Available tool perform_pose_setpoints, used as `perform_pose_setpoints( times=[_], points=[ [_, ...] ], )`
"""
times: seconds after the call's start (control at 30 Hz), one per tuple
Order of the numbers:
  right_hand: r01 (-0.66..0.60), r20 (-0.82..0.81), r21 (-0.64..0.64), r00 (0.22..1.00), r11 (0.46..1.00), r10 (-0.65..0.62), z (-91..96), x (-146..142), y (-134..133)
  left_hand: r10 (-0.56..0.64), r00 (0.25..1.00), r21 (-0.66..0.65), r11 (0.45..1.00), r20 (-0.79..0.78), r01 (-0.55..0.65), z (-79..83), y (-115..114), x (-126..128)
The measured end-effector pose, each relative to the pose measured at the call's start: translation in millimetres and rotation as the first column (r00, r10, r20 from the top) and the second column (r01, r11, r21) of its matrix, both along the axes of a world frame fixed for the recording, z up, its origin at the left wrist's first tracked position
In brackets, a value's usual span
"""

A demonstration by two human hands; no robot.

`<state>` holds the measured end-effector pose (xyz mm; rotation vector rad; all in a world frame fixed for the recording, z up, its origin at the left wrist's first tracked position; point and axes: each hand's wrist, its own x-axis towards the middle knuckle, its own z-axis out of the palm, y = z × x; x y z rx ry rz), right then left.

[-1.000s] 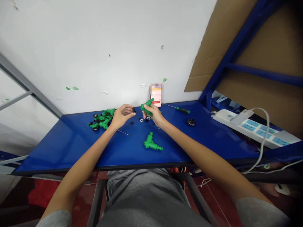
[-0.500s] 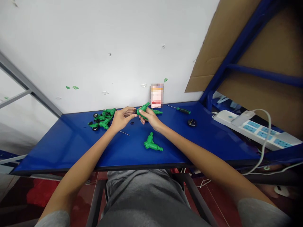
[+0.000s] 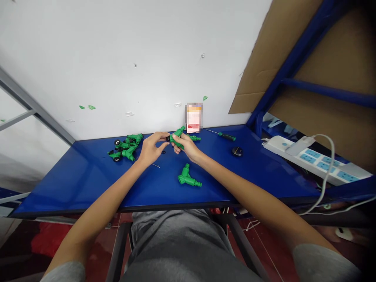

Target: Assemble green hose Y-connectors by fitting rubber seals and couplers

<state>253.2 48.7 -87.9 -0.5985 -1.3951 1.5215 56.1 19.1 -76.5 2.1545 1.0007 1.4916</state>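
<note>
The benchtop (image 3: 249, 180) is glossy metal (the plastic fitting (image 3: 187, 179) looks smooth).

A glossy blue surface (image 3: 249, 172) runs along a white wall (image 3: 117, 58) flecked with small green scraps (image 3: 87, 107). A pixelated card (image 3: 194, 117) stands upright against the wall at the surface's back edge. To its right lies a screwdriver (image 3: 226, 136) with a green-and-black handle, and nearer the front sits a round black knob (image 3: 236, 151). A thin metal pin (image 3: 155, 165) lies left of center. Farther right is a white power strip (image 3: 317, 160) with blue sockets, its white cable (image 3: 330, 172) looping downward. Above it, cardboard (image 3: 331, 51) backs a blue steel frame (image 3: 296, 55). A grey metal bar (image 3: 32, 109) angles in at left, above a red floor (image 3: 48, 239).
</note>
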Motion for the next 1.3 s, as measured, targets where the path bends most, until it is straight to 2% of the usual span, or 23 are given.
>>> perform_pose_setpoints(
  times=[0.2, 0.37, 0.47, 0.63, 0.77, 0.97, 1.3],
  points=[
    [0.017, -0.003, -0.047, 1.0, 0.999, -0.018, 2.2, 1, -2, -0.057, 0.982, -0.13, 0.988, 0.18, 0.081, 3.5, -4, 6],
    [-0.016, -0.025, -0.07, 1.0, 0.997, 0.014, 3.3, 0, -5, -0.038, 0.952, -0.241, 0.964, 0.305, 0.115, -0.3, -1, 8],
    [-0.007, -0.026, -0.06, 1.0, 0.998, 0.006, 3.8, 0, -4, -0.01, 0.959, -0.261, 0.961, 0.282, 0.087, -2.3, -1, 9],
    [0.039, -0.017, -0.043, 0.999, 0.998, -0.039, 1.9, 1, -1, 0.055, 0.99, -0.213, 0.977, 0.133, -0.026, -0.7, -4, 8],
    [0.053, -0.012, -0.006, 0.998, 0.999, -0.053, -0.1, 0, 1, 0.043, 0.987, -0.217, 0.976, 0.158, -0.008, -1.1, 0, 5],
    [0.068, 0.022, 0.084, 0.997, 0.994, -0.07, 0.7, 1, 1, 0.021, 0.977, -0.327, 0.944, 0.214, 0.051, -4.6, 7, 0],
    [0.057, 0.034, 0.112, 0.998, 0.992, -0.061, 1.4, 0, -2, -0.029, 0.968, -0.264, 0.96, 0.25, 0.097, 0.8, 3, 0]
  ],
)
